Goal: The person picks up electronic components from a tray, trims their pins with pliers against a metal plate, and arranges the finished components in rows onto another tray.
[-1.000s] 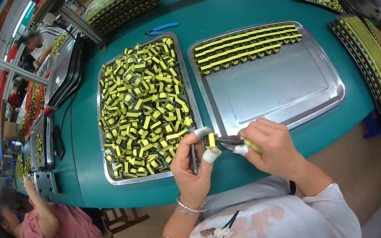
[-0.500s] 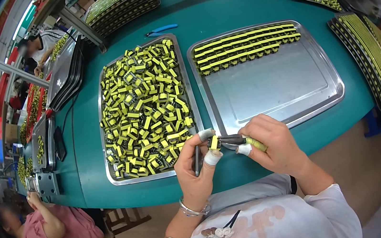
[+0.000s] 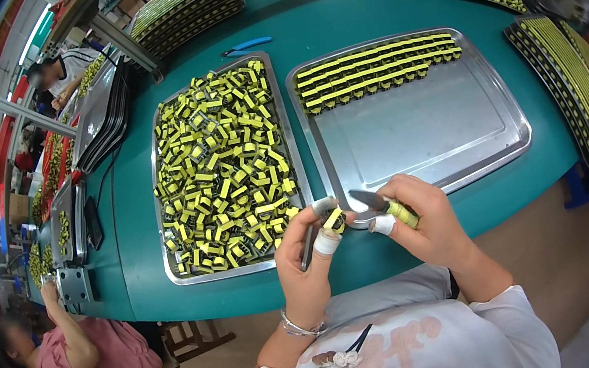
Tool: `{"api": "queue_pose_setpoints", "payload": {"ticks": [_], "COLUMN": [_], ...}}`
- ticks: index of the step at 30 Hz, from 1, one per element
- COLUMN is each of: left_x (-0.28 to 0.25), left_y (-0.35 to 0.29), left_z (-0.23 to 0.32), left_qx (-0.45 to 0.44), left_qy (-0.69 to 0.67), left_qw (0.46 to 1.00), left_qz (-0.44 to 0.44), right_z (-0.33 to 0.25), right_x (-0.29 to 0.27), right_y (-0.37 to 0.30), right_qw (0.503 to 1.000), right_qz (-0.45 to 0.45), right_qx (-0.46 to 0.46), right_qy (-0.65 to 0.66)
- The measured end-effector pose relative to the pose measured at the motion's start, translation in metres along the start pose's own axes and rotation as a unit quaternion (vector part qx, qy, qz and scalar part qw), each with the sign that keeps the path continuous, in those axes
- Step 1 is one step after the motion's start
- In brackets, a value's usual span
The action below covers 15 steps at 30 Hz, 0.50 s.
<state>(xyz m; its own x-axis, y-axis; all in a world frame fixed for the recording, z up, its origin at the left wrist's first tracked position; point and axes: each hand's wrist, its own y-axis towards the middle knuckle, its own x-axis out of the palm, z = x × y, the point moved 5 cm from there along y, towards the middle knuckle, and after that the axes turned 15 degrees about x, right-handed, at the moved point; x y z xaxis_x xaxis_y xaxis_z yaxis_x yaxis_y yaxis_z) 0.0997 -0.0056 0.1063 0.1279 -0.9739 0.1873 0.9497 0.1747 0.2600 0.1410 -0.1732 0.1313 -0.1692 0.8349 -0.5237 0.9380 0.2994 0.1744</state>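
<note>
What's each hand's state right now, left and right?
Left hand: closed, pinching a small yellow-and-black component, with a slim dark object also in its grip.
Right hand: closed, holding a yellow-handled pliers-like tool.

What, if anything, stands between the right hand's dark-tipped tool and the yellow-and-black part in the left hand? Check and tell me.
Nothing visible. Only an open gap separates the tool in the right hand from the part, which the left hand holds between wrapped fingers.

legible text: none; white shirt [image 3: 479,342]: pink letter-like print [image 3: 398,347], unreadable
</note>
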Motion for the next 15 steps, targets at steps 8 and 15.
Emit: {"api": "queue_pose_setpoints", "payload": {"ticks": [8,15], "left_x": [0.022,0.018], "left_y": [-0.002,-0.003], "left_z": [-0.001,-0.002], "left_qx": [-0.090,-0.082], "left_qy": [-0.204,-0.098], "left_qw": [0.974,0.990], "left_qz": [-0.046,-0.058], "right_z": [-0.003,0.012], "right_x": [0.024,0.036], "right_y": [-0.001,-0.005], "right_qw": [0.872,0.840], "right_qz": [-0.178,-0.187], "right_qx": [0.168,0.220], "right_qy": [0.423,0.460]}}
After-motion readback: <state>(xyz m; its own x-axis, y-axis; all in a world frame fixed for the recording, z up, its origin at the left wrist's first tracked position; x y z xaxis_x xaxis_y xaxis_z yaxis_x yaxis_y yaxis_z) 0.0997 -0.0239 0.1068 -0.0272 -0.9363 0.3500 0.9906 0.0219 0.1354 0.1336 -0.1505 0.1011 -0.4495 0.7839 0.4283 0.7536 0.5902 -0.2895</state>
